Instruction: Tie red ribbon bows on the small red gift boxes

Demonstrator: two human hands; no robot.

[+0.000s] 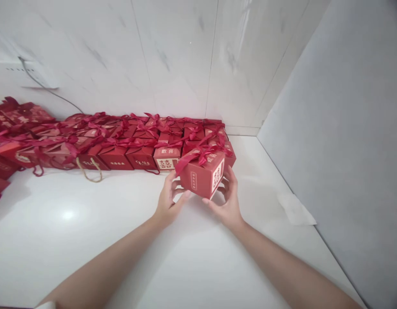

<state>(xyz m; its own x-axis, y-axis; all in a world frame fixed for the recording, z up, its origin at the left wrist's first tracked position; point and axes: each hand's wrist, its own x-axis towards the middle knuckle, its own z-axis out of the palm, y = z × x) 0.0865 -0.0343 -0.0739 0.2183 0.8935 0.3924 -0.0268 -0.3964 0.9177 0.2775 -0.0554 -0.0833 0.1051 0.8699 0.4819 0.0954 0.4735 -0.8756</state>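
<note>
Between my two hands is a red gift box (198, 178) with a ribbon bow on top and a cream label of Chinese characters on one side. My left hand (170, 197) grips its left side, thumb toward me. On the other side, my right hand (228, 197) holds the lower right edge, fingers curled behind it. The box is turned so that a corner faces me, and its lower edge appears raised off the white table (127, 240). Just behind it, rows of similar red boxes (143, 159) with bows stand packed together; the held box hides part of the front row.
A marbled tile wall (175, 56) rises behind the rows, and a grey panel (340, 111) borders the right side. A piece of white paper or tissue (296, 209) lies by that panel. A thin cable (53, 92) runs down the wall at left. A twisted cord handle (90, 171) hangs onto the table.
</note>
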